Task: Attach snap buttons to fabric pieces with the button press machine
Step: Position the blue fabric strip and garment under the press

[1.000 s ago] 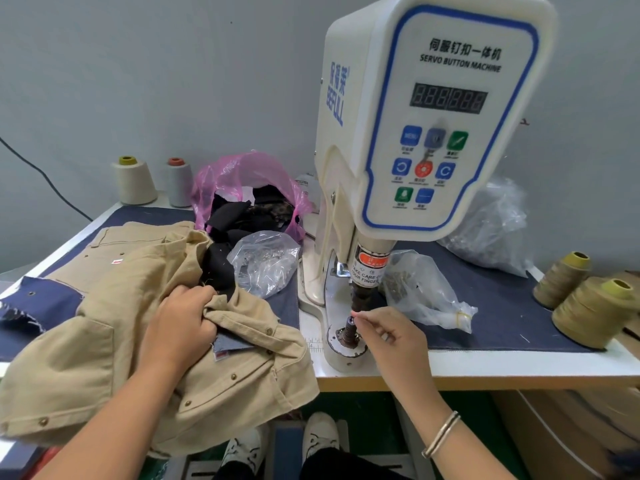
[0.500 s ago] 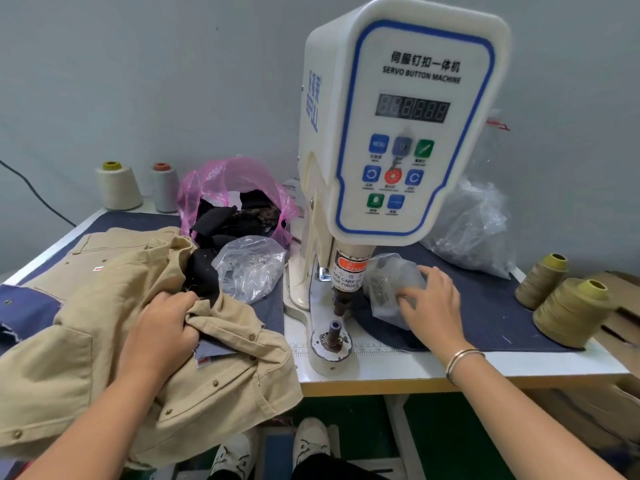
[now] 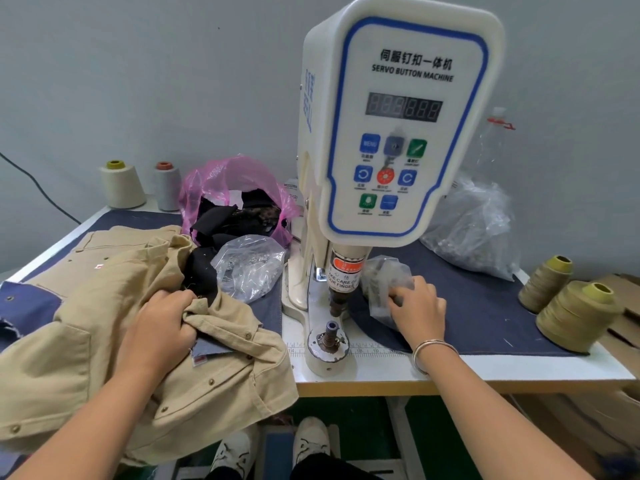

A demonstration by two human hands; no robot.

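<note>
— Head view: what differs from a second ago?

— The right hand (image 3: 417, 308) was pinching at the lower die (image 3: 329, 336) of the servo button machine (image 3: 388, 133); now it sits right of the press head, fingers curled into a small clear bag (image 3: 384, 282) on the dark blue cloth (image 3: 485, 313). The die post stands uncovered at centre frame.

— And the left hand?

— The left hand (image 3: 162, 327) grips a bunched fold of the tan garment (image 3: 86, 358) at lower left, as before. The garment hangs over the counter (image 3: 485, 370) front edge.

— Room to move?

— A clear bag of snaps (image 3: 249, 268) lies just left of the machine base, a pink bag (image 3: 235, 188) behind it. Bare white counter shows beside the die. Two olive thread cones (image 3: 575, 317) crowd the right edge; two pale cones (image 3: 121, 185) stand at upper left.
</note>
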